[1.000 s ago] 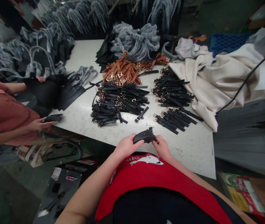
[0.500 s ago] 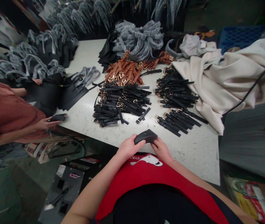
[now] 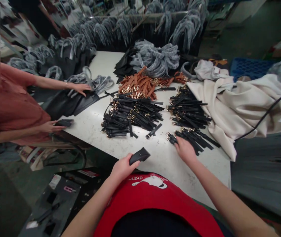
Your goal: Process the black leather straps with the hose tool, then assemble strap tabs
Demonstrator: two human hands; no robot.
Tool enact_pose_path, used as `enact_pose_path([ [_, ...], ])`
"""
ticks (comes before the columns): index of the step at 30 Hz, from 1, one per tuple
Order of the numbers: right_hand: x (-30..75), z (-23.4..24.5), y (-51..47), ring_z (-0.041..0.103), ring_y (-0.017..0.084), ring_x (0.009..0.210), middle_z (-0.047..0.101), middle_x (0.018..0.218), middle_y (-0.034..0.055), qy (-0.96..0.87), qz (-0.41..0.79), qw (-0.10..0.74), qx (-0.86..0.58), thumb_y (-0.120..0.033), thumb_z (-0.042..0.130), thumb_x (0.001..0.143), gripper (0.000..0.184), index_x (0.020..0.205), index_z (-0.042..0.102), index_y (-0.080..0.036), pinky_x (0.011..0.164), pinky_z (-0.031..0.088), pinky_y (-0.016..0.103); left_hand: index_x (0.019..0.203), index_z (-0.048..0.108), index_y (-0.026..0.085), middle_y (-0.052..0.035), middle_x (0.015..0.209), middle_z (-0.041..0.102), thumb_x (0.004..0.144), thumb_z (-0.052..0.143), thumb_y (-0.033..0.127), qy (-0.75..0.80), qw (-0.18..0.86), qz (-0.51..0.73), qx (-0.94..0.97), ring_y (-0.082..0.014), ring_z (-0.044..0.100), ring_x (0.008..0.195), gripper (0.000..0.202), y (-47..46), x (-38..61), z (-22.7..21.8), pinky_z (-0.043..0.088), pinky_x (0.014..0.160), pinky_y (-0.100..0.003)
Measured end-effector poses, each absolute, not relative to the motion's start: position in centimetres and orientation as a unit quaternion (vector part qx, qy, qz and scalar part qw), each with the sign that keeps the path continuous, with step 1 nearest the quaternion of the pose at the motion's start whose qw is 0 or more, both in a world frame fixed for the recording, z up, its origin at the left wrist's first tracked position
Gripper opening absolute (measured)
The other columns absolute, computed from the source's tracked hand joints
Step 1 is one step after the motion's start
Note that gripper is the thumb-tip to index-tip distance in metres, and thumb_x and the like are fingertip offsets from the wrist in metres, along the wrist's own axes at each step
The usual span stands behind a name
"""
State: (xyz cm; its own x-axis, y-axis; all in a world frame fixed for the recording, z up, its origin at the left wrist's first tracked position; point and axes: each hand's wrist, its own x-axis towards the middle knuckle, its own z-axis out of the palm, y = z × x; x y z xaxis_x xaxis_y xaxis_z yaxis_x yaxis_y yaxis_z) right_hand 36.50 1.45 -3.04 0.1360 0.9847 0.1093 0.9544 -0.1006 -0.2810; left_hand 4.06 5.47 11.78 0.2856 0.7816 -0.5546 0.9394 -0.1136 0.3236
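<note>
My left hand is wrapped around a black hand-held piece with a wide, flat end and a small stud; its exact kind is unclear. It is held over the front edge of the white table. At the right, my right hand has its fingers closed at a short black buckle strap, the leftmost in a neat row of such straps with gold buckles. Between my hands a single black strap lies apart on the table.
Piles of black straps and brown straps lie behind, with wrapped grey handles farther back. Cream fabric hangs over the right edge. A co-worker at the left holds a similar black piece and reaches over black bag parts.
My right hand has left the black piece and moved right to the strap row. My left hand, still holding the piece, shifted left. The co-worker's far arm has stretched out over the bag parts.
</note>
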Motion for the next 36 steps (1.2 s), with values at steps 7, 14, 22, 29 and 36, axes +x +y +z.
enact_pose_path([
  [7,29.0,-9.1,1.7,0.034,0.029,0.126,0.041,0.133,0.0235,-0.659,0.050,0.173,-0.730,-0.039,0.035,0.087,0.058,0.132,0.035,-0.003,0.101,0.030,0.048,0.108,0.055,0.025,-0.0044,0.092,0.067,0.079,0.044,0.053,0.635,0.339,-0.104,0.686,-0.0212,0.062,0.084,0.042,4.8,0.0,12.7,0.042,0.067,-0.025],
  [14,17.9,-7.3,2.2,0.035,0.026,0.127,0.044,0.133,0.0181,-0.779,0.224,0.206,-0.549,-0.036,0.042,0.085,0.053,0.131,0.041,-0.012,0.104,0.028,0.049,0.108,0.053,0.023,-0.0038,0.091,0.067,0.079,0.045,0.053,0.656,0.371,-0.086,0.651,-0.0211,0.063,0.081,0.042,5.8,-3.9,12.8,0.043,0.070,-0.026],
  [22,21.4,-6.0,3.9,0.051,0.022,0.109,0.057,0.117,0.0150,-0.720,0.198,0.192,-0.637,-0.025,0.036,0.087,0.039,0.120,0.053,-0.013,0.094,0.041,0.041,0.111,0.051,0.023,-0.0045,0.089,0.067,0.079,0.041,0.058,0.672,0.374,-0.084,0.634,-0.0219,0.063,0.080,0.049,7.0,-8.1,12.0,0.043,0.070,-0.028],
  [29,25.7,-7.3,2.8,0.034,0.032,0.126,0.040,0.135,0.0241,-0.692,0.086,0.083,-0.712,-0.036,0.045,0.083,0.056,0.128,0.043,-0.002,0.101,0.032,0.050,0.114,0.052,0.026,-0.0043,0.094,0.067,0.078,0.043,0.055,0.638,0.384,-0.093,0.661,-0.0223,0.062,0.084,0.047,7.3,-8.3,11.4,0.043,0.070,-0.027],
  [36,15.3,-7.3,1.1,0.041,0.020,0.123,0.051,0.130,0.0085,-0.878,0.206,0.133,-0.411,-0.023,0.040,0.087,0.041,0.127,0.047,-0.021,0.100,0.037,0.039,0.110,0.054,0.024,-0.0049,0.094,0.067,0.078,0.046,0.052,0.621,0.391,-0.075,0.675,-0.0216,0.062,0.085,0.043,8.5,-8.7,11.2,0.042,0.072,-0.026],
])
